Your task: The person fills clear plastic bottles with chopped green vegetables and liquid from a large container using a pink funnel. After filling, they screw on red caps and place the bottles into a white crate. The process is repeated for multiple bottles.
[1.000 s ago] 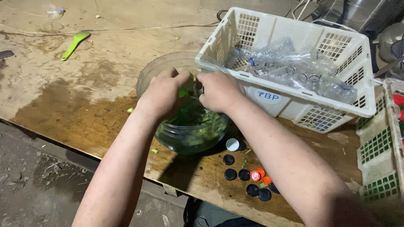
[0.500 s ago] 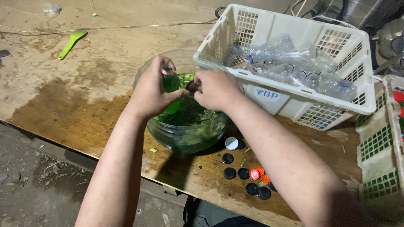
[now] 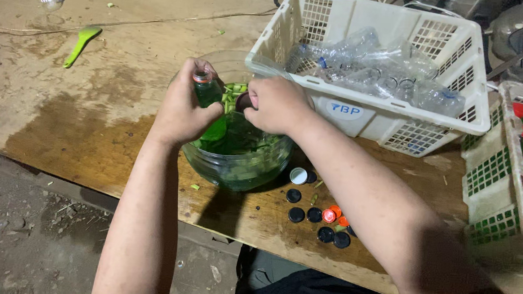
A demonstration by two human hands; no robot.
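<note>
bottle (image 3: 206, 93), small and filled green, stands nearly upright in the left hand (image 3: 184, 111), fingers wrapped around its body, open neck just left of the right hand (image 3: 275, 104). right fingers look pinched on something small and dark, though what i cannot tell. both hover over a glass bowl (image 3: 235, 163) of green liquid and cut pieces. white basket (image 3: 363, 121) at far right holds empty clear bottles; loose caps (image 3: 321, 217) lie on the table (image 3: 89, 127).

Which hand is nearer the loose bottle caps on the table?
Right. The right hand is over the bowl's near side, above the bottle caps; the left hand, holding a green bottle, sits farther left.
</note>
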